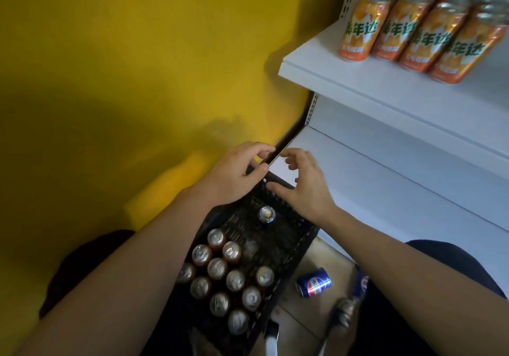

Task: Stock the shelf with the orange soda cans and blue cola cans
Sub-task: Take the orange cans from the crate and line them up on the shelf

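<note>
Several orange soda cans (358, 29) stand in rows on the upper white shelf (344, 77). On the floor below me is a black crate (292, 248) holding several upright cans (217, 269), seen from above; one can (266, 214) stands alone near the far end. My left hand (234, 175) curls its fingers and thumb round the crate's far left corner. My right hand (301, 187) lays its thumb along the far rim, its fingers loosely curled over the lower shelf (385, 179) and holding nothing. A blue cola can (314, 282) lies on its side on the floor.
A yellow wall (137, 80) closes off the left side, right beside the crate. A second blue can (361, 284) shows partly behind my right forearm, with a blurred metallic object (343, 311) near it. My knees flank the crate.
</note>
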A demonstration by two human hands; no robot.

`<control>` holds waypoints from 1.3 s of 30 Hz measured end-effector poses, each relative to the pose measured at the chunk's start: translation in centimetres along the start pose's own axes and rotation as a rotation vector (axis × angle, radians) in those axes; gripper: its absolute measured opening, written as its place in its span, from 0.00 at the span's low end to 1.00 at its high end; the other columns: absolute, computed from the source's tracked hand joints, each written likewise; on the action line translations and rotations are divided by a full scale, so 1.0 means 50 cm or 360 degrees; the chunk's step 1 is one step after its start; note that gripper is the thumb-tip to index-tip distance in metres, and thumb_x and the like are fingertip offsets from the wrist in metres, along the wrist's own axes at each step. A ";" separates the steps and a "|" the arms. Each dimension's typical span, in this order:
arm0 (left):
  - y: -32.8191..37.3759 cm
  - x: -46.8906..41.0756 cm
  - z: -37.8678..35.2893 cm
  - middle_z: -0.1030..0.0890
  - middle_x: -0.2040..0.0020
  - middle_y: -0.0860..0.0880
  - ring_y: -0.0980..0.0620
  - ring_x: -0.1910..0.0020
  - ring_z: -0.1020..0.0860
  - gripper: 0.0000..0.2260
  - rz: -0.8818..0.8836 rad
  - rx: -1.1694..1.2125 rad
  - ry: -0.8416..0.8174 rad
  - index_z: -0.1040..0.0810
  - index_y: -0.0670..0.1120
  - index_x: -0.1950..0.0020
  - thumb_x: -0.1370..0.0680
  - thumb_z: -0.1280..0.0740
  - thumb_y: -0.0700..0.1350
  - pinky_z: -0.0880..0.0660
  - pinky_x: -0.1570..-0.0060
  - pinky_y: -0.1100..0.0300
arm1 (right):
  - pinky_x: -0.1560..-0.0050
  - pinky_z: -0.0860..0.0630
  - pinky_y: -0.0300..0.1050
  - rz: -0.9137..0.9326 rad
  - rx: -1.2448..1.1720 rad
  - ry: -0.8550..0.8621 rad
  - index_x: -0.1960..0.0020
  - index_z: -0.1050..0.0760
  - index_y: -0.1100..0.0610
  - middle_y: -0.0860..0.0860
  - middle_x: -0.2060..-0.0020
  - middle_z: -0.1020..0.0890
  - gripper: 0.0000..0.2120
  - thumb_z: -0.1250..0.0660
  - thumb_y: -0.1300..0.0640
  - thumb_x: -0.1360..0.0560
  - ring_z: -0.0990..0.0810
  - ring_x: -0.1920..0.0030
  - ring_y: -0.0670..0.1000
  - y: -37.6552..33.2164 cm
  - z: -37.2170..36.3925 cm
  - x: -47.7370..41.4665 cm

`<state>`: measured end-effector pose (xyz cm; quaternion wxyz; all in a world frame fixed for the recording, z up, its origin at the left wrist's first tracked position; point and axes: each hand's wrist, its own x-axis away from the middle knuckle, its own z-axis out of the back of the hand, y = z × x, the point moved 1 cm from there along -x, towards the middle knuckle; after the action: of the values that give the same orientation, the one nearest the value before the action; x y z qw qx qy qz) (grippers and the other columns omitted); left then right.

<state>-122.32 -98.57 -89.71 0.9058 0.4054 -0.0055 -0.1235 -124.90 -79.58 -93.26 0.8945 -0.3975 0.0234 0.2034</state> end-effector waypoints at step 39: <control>-0.129 0.083 0.066 0.27 0.29 0.52 0.60 0.44 0.29 0.21 0.0351 -0.0127 -0.0333 0.34 0.54 0.24 0.16 0.39 0.52 0.34 0.54 0.69 | 0.39 0.25 0.54 -0.0677 0.0702 -0.1147 0.25 0.39 0.55 0.57 0.31 0.31 0.36 0.26 0.52 0.27 0.27 0.33 0.60 0.151 -0.507 0.101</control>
<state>-120.06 -106.07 -92.60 0.9237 0.3508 -0.1393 -0.0650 -120.14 -91.57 -116.87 0.9305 -0.0980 -0.3278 0.1308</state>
